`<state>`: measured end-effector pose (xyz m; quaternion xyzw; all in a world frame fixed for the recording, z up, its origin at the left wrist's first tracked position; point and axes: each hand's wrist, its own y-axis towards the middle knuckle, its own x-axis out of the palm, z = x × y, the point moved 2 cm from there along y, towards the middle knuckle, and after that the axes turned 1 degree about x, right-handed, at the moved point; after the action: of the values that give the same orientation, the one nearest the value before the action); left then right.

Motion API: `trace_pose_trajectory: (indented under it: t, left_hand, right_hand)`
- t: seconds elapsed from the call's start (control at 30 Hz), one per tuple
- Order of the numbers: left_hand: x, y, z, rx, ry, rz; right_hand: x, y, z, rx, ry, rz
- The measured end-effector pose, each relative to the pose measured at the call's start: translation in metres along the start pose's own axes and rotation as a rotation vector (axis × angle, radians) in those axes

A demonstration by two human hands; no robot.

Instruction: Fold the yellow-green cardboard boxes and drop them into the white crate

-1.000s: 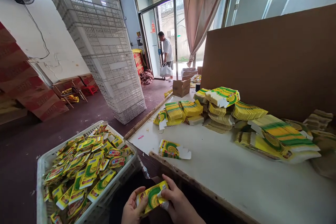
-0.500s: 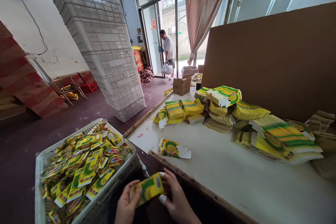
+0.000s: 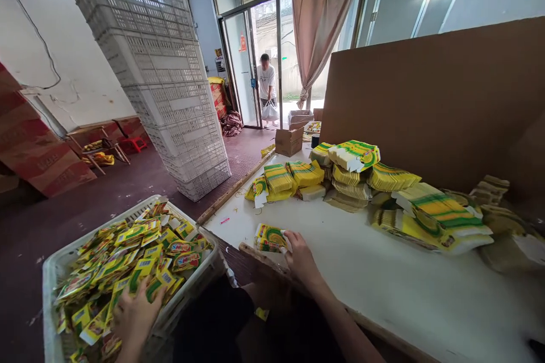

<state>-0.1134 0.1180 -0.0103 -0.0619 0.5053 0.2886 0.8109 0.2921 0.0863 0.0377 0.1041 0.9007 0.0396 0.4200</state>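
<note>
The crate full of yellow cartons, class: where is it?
The crate is at lower left in the head view, left of the white table, with the left hand over the cartons inside.

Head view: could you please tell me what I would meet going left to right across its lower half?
Left hand → yellow carton on the table → right hand → green-striped carton stack at right.
</note>
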Motion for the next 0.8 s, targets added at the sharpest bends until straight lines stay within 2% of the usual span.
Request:
trace_pose_trajectory:
  t: [0.07,0.13,0.27,0.43,0.67,0.8]
  left_hand:
    - [0.006,-0.011,0.005,-0.016,0.034,-0.010]
    - [0.008,-0.020,0.010,-0.011,0.035,0.031]
    - [0.003,-0.030,0.014,0.030,0.003,0.124]
    - [-0.004,-0.047,0.017,0.093,-0.147,0.210]
    - [-0.004,-0.074,0.028,0.152,-0.312,0.182]
    - [-0.004,-0.087,0.039,0.237,-0.415,0.129]
  right_hand:
    - [0.005,0.010,-0.001,0.040,-0.066,-0.020]
    - [0.011,0.014,-0.001,0.063,-0.108,-0.036]
    - [0.019,0.014,0.003,0.072,-0.165,-0.036]
    - [0.022,0.011,0.008,0.043,-0.164,-0.015]
    - [0.029,0.013,0.015,0.007,-0.075,0.077]
    - [0.029,0.012,0.016,0.017,0.016,0.148]
